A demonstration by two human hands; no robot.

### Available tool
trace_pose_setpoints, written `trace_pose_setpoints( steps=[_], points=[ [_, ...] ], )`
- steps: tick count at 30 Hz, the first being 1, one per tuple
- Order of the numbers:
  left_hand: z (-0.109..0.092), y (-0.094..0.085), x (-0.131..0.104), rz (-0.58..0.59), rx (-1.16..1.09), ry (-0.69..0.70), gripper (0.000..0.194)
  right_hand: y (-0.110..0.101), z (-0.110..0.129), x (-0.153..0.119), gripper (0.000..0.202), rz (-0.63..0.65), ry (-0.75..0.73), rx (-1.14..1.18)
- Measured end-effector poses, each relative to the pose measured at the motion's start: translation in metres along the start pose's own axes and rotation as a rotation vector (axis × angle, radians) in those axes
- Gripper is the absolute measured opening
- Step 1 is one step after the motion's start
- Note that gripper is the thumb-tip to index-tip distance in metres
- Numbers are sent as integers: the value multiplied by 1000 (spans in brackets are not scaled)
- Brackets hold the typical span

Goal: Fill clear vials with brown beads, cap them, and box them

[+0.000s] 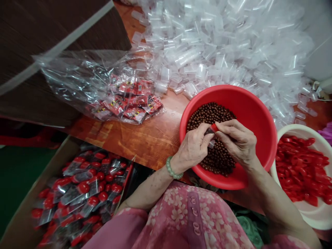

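The left hand (192, 147) pinches a tube (209, 130) at its fingertips; the right hand (240, 141), fingers closed, pinches its red cap (214, 128). Beads (220, 160) lie below both hands.

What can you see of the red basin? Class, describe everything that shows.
The red basin is round and deep, with a smooth, glossy wall that looks like plastic. It stands open side up on the orange-brown table, beside the white bowl. Small, shiny brown balls lie inside, mostly toward the picture's left, leaving the right wall bare. The left hand and right hand hold a red-capped container above it; contact with its rim cannot be told.
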State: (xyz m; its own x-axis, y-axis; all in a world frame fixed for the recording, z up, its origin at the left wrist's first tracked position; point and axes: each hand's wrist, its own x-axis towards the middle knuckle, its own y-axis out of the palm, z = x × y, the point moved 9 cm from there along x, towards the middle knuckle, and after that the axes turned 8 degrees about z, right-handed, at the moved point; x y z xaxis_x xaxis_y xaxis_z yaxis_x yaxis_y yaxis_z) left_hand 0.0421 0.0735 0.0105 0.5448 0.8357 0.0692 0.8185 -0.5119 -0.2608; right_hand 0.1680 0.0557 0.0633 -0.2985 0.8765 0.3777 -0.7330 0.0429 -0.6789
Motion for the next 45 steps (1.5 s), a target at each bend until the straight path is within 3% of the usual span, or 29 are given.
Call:
trace_pose_setpoints(
  steps=[4,9,14,20,26,30,35,45],
  points=[
    [5,2,3,18,-134,-32,25,-1,-7,3,38,90,0,109],
    [6,7,8,68,-252,14,30,-9,-27,-2,42,171,179,274],
    [4,8,7,92,-206,38,29,-16,-47,-8,58,66,319,434],
    [0,14,7,188,-202,16,20,-18,-49,-7,31,-149,374,426],
    [4,16,8,178,-311,2,19,-18,-46,-9,17,-143,405,374],
    [14,14,9,107,-450,-14,24,-21,-42,-11,12,-153,332,347],
    [19,17,10,105,-579,-54,26,-18,-24,-8,9,-157,209,273],
    [9,-1,7,11,-209,-13,33,-8,-25,-9,5,-2,270,302]
  ],
)
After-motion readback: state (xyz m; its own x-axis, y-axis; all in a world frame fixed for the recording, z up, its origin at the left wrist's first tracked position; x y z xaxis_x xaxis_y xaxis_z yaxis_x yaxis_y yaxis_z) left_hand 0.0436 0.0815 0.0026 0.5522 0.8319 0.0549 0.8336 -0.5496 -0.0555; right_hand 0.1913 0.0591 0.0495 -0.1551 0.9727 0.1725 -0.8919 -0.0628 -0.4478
